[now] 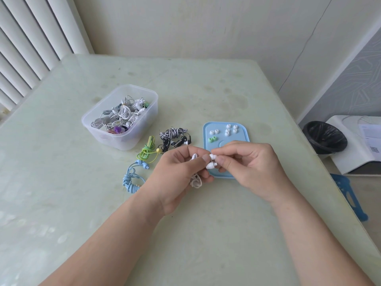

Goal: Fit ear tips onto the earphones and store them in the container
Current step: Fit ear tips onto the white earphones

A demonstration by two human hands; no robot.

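Left hand [181,170] holds the seemingly light, slick white earphone [210,166] by its hard shell; right hand [247,168] pinches the soft ear tip [212,156].

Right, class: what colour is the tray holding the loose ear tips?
Light blue; the tray shows best in the head view.

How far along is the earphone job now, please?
Done: the container holds many coiled earphones. In hand: left hand and right hand pinch a white pair. Left: striped bundle, green bundle, blue bundle on the table, loose tips on the tray.
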